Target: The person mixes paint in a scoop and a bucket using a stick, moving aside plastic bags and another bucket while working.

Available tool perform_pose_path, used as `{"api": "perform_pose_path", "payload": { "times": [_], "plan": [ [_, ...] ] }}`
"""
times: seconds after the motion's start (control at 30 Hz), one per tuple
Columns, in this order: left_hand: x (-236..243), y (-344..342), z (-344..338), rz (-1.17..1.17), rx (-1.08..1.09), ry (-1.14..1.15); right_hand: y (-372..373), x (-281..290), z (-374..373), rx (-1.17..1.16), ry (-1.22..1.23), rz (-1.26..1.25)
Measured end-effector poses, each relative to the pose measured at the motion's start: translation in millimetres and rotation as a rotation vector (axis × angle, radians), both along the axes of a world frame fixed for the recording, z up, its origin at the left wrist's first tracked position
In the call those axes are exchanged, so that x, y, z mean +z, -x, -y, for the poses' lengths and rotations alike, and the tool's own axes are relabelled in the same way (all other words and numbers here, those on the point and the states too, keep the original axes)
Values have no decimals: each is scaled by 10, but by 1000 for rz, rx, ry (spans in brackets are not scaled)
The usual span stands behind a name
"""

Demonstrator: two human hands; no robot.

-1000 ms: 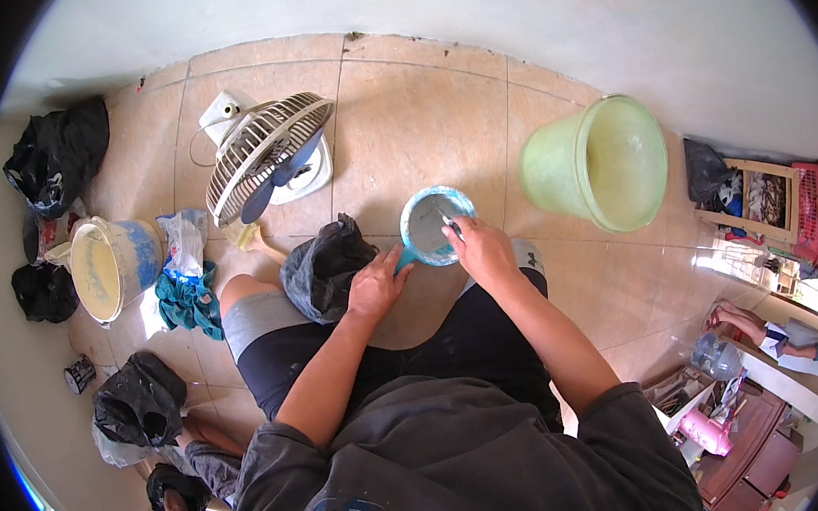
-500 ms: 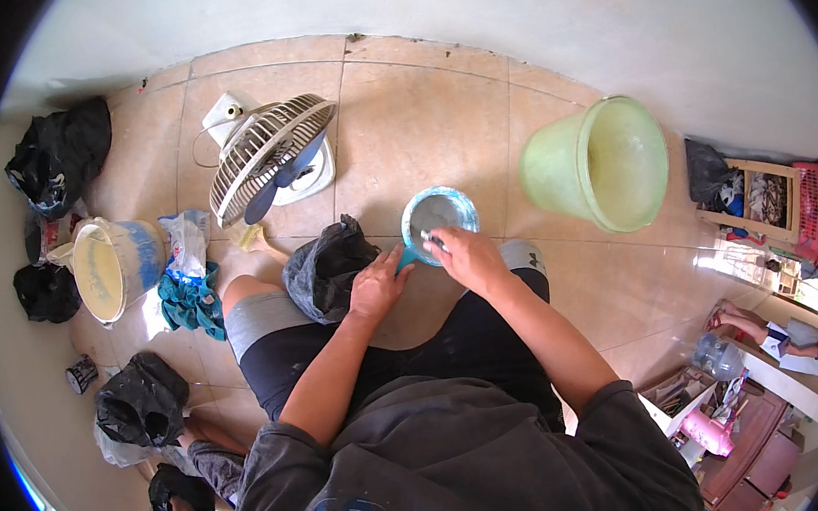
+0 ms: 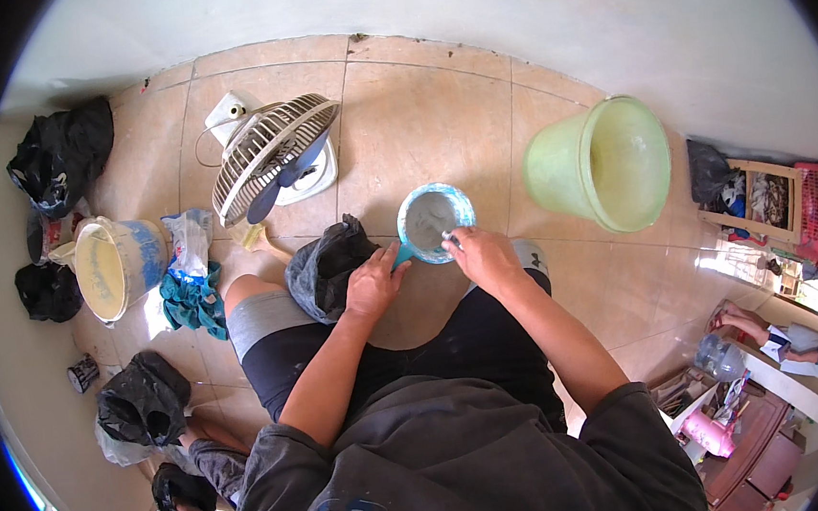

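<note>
Fingers [image 3: 467, 243] of the right hand [image 3: 489, 261]: closed in a pinch on a small, slim, pale-ended tool [image 3: 450, 239], at the near right rim of a round, blue-and-white smeared container [image 3: 404, 215]; the tool's lower end is hard to make out.

Left hand [image 3: 370, 288]: fingers curled closed about the container's short turquoise handle [image 3: 404, 254].

Container: between and just beyond the knees, open side up, holding smooth grey paste [image 3: 427, 218].

Crumpled black plastic bag [image 3: 326, 270]: just beside the left hand, by the left thigh; contact with the hand cannot be told.

Flat brush with yellowish bristles and wooden handle [image 3: 256, 240]: on the floor, beyond the left knee.

Teal cloth [image 3: 194, 303]: on the floor, left of that knee, a clear plastic bag with blue print [image 3: 193, 242] adjoining.

Pale green plastic bucket [image 3: 555, 162]: lying tilted, well right of the container.

White bucket with blue patches [image 3: 144, 255]: far left, mouth turned sideways.

Cream electric fan with dark blue blades [image 3: 275, 160]: beyond the brush, on beige floor tiles [image 3: 426, 110].
</note>
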State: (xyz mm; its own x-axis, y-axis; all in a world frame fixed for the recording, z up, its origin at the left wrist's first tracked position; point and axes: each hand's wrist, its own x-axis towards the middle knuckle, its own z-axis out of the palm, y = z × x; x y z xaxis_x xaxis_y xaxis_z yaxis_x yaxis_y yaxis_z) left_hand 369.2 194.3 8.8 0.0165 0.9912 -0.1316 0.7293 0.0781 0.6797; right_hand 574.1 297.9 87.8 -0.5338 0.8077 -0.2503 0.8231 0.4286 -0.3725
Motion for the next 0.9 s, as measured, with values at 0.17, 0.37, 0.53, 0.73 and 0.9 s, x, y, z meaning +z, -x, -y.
{"api": "perform_pose_path", "payload": {
  "times": [0.17,0.37,0.53,0.73,0.9],
  "plan": [
    [14,-11,-24,4,-1,39,159,-57,-123,-8,-74,-42],
    [-17,10,-7,-5,-7,63,66,193,-68,57,101,79],
    [-22,-23,-15,18,1,48,80,11,-183,98,-8,-3],
    [-55,15,0,15,1,18,-39,92,-54,252,89,21],
    [-94,-14,17,17,22,-12,-14,81,-293,117,-11,67]
  ]
}}
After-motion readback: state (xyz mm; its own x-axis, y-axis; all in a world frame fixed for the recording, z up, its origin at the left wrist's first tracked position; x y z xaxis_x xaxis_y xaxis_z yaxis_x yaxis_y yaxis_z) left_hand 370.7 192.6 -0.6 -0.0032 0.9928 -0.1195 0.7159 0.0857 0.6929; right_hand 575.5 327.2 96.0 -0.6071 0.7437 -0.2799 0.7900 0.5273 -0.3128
